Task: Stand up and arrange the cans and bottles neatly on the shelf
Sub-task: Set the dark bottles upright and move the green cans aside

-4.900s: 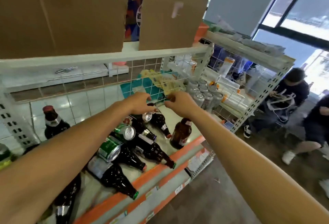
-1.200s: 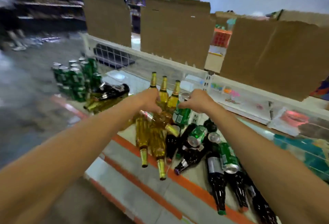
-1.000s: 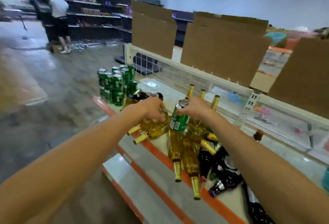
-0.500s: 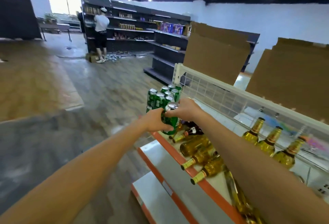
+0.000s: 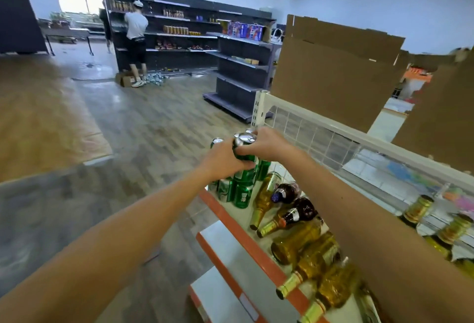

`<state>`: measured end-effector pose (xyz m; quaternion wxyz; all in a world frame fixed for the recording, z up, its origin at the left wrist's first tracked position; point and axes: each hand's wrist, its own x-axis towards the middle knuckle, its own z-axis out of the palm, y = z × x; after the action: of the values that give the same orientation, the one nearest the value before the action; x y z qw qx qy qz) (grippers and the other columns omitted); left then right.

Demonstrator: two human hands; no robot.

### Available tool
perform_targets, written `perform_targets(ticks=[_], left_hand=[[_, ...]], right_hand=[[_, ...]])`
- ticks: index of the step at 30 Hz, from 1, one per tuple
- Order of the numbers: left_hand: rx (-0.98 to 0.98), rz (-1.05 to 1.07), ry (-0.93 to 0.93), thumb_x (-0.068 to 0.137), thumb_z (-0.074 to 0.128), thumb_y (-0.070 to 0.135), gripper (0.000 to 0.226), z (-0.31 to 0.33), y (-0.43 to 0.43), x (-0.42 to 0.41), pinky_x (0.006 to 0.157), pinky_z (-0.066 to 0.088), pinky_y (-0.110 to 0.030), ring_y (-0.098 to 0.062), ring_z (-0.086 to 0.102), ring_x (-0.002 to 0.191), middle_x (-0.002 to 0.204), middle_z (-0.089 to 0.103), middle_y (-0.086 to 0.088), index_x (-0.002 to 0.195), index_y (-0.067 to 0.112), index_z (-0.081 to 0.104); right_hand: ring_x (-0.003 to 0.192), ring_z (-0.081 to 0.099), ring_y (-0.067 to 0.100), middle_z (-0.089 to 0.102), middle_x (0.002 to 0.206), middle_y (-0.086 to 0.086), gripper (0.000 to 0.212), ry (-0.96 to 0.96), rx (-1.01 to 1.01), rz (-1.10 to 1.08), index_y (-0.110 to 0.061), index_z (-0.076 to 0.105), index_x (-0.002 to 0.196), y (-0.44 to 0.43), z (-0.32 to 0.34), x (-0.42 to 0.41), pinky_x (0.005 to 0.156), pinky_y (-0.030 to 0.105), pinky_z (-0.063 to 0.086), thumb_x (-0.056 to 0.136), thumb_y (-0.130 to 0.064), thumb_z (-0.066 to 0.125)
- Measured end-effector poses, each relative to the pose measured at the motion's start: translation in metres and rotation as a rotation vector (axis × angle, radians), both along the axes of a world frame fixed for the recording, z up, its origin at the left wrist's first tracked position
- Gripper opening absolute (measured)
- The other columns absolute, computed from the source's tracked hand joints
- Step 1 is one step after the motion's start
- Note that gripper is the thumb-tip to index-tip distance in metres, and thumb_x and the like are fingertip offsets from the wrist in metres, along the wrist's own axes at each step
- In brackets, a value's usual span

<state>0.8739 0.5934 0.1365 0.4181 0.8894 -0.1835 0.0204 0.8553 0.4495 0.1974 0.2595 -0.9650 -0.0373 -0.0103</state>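
Green can (image 5: 245, 140) — left hand (image 5: 222, 159) and right hand (image 5: 268, 144) both grip it, fingers curled round it, just over the can stack (image 5: 239, 190) at shelf's (image 5: 232, 222) far end; bottles (image 5: 295, 216) lie beside.

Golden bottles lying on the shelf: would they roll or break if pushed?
The golden bottles lie on round sides, so probably roll. Caps reach the orange shelf edge; they look like glass, so likely heavy and breakable.

cans (image 5: 237, 189) left of bottles (image 5: 297, 243), on shelf (image 5: 230, 222)
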Motion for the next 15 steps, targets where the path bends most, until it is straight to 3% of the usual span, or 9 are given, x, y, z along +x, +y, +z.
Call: perform_targets(ticks=[2,4,6,9,12,15], left_hand=[[-0.016,-0.020,0.001,0.065,0.086,0.042,0.052,0.009,-0.020,0.032,0.079,0.057,-0.038,-0.013,0.065,0.084,0.092,0.065,0.006,0.103,0.028,0.054],[-0.025,-0.026,-0.002,0.065,0.086,0.043,0.061,0.020,-0.043,0.063,0.082,0.057,-0.040,-0.016,0.066,0.090,0.098,0.066,0.005,0.113,0.024,0.054],[-0.048,-0.045,-0.011,0.067,0.086,0.040,0.062,0.028,-0.064,0.093,0.084,0.056,-0.041,-0.016,0.065,0.092,0.101,0.066,0.004,0.115,0.021,0.052],[-0.061,-0.063,-0.012,0.067,0.085,0.042,0.065,0.038,-0.092,0.135,0.086,0.056,-0.043,-0.018,0.065,0.094,0.103,0.066,0.002,0.117,0.021,0.050],[-0.018,-0.092,-0.041,0.063,0.085,0.044,0.067,0.036,-0.118,0.169,0.088,0.055,-0.045,-0.018,0.065,0.096,0.104,0.067,0.002,0.117,0.020,0.054],[0.023,-0.101,-0.058,0.069,0.086,0.039,0.064,0.029,-0.141,0.201,0.085,0.051,-0.033,-0.013,0.059,0.099,0.108,0.063,0.007,0.121,0.019,0.053]], right_hand=[[0.072,0.063,0.024,0.071,0.089,0.013,0.078,-0.011,0.000,-0.009,-0.008,0.066,0.094,-0.020,0.007,0.028,0.061,0.040,0.049,0.045,-0.070,0.063],[0.081,0.067,0.027,0.071,0.089,0.009,0.067,-0.037,-0.001,-0.041,-0.010,0.066,0.096,-0.042,0.016,0.054,0.070,0.043,0.054,0.058,-0.065,0.070],[0.084,0.066,0.026,0.070,0.090,0.008,0.055,-0.051,0.018,-0.073,-0.010,0.067,0.097,-0.065,0.022,0.081,0.070,0.040,0.053,0.072,-0.059,0.072],[0.090,0.067,0.029,0.071,0.096,0.014,0.060,-0.066,0.070,-0.116,-0.006,0.070,0.100,-0.093,0.024,0.119,0.074,0.040,0.053,0.077,-0.061,0.068],[0.083,0.066,0.031,0.072,0.092,0.015,0.057,-0.104,0.127,-0.161,-0.003,0.069,0.098,-0.116,0.013,0.143,0.069,0.039,0.050,0.082,-0.058,0.066],[0.095,0.065,0.032,0.069,0.106,0.017,0.060,-0.142,0.229,-0.275,-0.003,0.066,0.112,-0.136,-0.003,0.160,0.087,0.046,0.053,0.090,-0.058,0.057]])
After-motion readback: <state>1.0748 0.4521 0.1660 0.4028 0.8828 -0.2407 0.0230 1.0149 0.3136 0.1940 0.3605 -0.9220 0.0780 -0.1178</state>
